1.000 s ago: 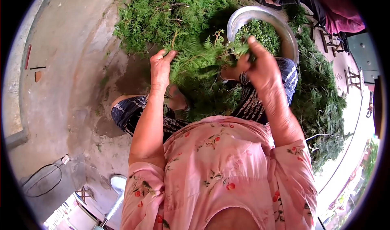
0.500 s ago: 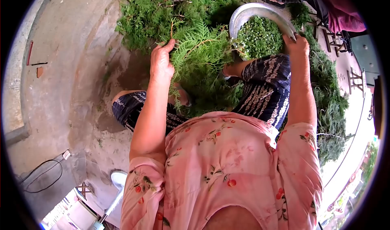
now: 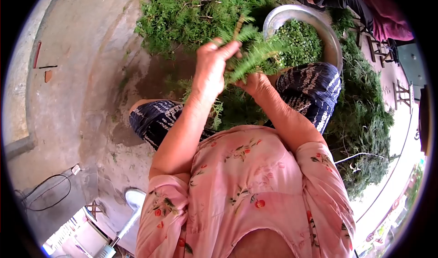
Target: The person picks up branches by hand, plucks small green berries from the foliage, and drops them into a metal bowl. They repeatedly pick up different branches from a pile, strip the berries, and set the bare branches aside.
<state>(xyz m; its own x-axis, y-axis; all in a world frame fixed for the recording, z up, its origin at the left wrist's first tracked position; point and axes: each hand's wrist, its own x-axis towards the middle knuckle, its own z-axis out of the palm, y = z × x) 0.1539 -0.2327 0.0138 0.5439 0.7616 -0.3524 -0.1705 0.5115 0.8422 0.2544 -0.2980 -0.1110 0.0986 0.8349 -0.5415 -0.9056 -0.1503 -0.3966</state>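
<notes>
My left hand (image 3: 211, 66) is closed around a green conifer branch (image 3: 260, 59), whose stem sticks up past the fingers. The branch's feathery tips are smeared by motion and spread to the right, over the near side of a metal basin (image 3: 336, 46). Close by and lower, my right hand (image 3: 256, 84) has its fingers drawn together at the underside of the same branch; foliage partly hides the fingertips. Inside the basin lies a heap of small round green cones (image 3: 299, 41) with bits of leaf.
A large pile of cut conifer branches (image 3: 182, 21) lies ahead on the concrete floor (image 3: 91, 75). More branches (image 3: 365, 135) are heaped to the right. At upper right sits another person (image 3: 383, 12), near small wooden stools (image 3: 376, 48). A pedestal fan (image 3: 135, 198) and a cable (image 3: 48, 192) are at lower left.
My right hand has left the basin's rim and come left to the branch. My left hand has moved right and turned, carrying the branch with it.
</notes>
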